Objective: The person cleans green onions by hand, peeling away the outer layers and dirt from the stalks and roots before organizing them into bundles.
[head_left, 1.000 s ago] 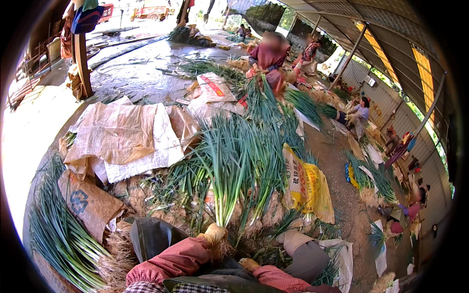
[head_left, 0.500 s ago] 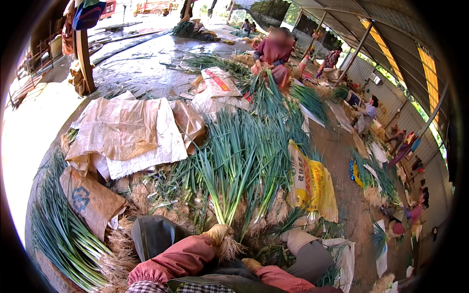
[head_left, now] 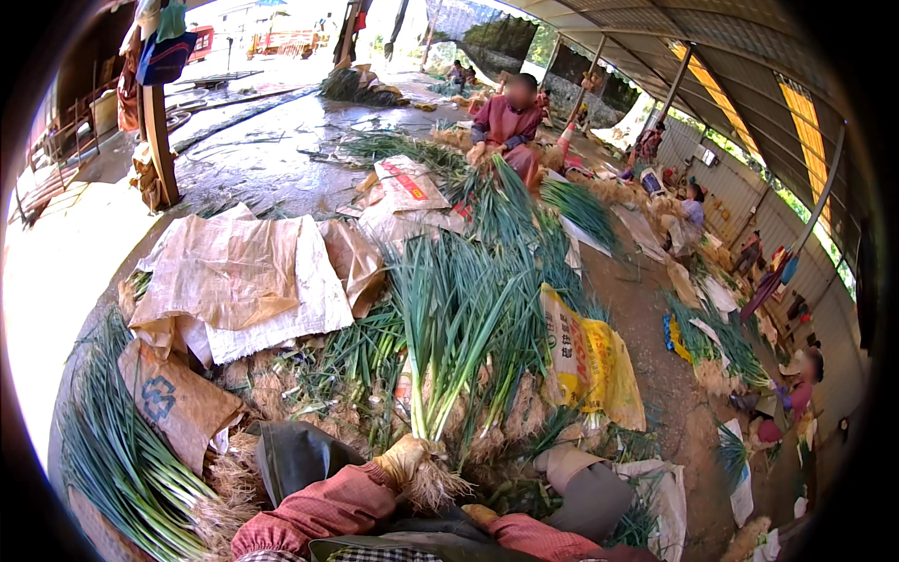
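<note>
My left hand (head_left: 406,457), in a pale yellowish glove, is closed round the lower stalks of a bunch of green onions (head_left: 433,389). Pale shaggy roots (head_left: 435,484) stick out below the fist, and the long leaves stretch away from me over the pile. Close to my lap rests my right hand (head_left: 481,514), gloved as well; its fingers are mostly hidden, so I cannot tell what it holds. Just beyond the fist, more rooted green onions (head_left: 524,407) lie in the heap.
Left of my knee (head_left: 304,459) lies another onion pile (head_left: 122,421), partly under a brown sack (head_left: 178,398). Tan and white sacks (head_left: 225,272) cover the far left heap. A yellow sack (head_left: 599,361) lies to the right. Beyond the pile, another person (head_left: 506,122) handles onions.
My left hand has shifted slightly left and down, still gripping the bunch, and the roots show more fully. The person across has raised their head. My right hand looks nearly the same.
</note>
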A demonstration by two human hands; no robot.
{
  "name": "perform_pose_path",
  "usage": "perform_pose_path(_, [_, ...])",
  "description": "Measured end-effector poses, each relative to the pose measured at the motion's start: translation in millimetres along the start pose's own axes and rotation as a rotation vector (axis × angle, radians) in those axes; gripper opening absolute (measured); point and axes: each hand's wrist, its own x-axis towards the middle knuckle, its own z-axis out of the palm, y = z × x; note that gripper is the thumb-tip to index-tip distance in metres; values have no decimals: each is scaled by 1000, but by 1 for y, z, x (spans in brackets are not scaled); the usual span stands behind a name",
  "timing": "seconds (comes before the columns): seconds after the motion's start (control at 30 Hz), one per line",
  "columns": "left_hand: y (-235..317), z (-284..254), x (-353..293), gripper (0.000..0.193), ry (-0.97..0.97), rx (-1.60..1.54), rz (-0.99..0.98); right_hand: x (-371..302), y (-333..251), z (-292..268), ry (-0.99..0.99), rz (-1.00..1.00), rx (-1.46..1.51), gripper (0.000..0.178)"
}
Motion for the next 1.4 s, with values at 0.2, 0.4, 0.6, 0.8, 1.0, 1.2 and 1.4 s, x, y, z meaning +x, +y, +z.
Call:
perform_pose_path(0.2, [0, 16, 11, 12, -10, -773, -480, 2, 38, 5, 155, -25, 14, 28])
perform_pose_path(0.4, [-45, -4, 8, 20, -149, 500, 488, -4, -6, 0, 79, -24, 91, 28])
perform_pose_path(0.6, [-55, 16, 21, 23, -202, 637, 85, -2, 7, 8, 113, -11, 17, 28])
perform_pose_path(0.8, [-91, 30, 24, 21, -76, 13, -120, 12, 23, 17, 68, 45, 140, 31])
perform_pose_path(1.0, [-98, 35, 37, 23, -122, 191, 33, 29, 62, 27, 95, -37, 189, 38])
perform_pose_path(1.2, [4, 7, 6, 26, -228, 561, 100, 20, 33, 22, -4, 62, 247, 39])
perform_pose_path(1.4, [-2, 9, 7, 28, -223, 566, 107, 17, 23, 13, -14, 112, 252, 38])
